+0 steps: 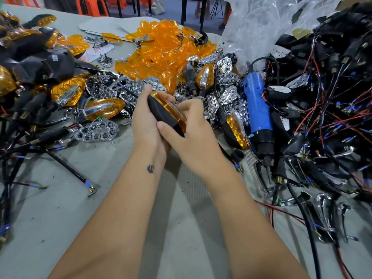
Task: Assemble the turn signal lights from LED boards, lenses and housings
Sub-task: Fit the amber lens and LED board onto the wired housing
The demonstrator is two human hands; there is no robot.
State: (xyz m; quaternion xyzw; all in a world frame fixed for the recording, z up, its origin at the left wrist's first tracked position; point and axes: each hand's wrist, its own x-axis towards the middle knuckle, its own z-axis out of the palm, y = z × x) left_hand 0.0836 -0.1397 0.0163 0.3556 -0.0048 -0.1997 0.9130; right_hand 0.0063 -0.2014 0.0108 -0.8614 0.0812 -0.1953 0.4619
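My left hand [144, 119] and right hand [189, 125] both hold the black housing [163, 115], pushing the orange lens [171, 106] on; next, I think, squeeze until it snaps.

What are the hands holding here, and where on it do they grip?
Both hands hold one turn signal light. The left hand wraps its black housing side; the right hand grips the amber lens side, thumb on the housing's near end.

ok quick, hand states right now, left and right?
Left hand: gripping the turn signal light by its black housing side.
Right hand: gripping the same light, fingers over the amber lens, thumb on the housing.
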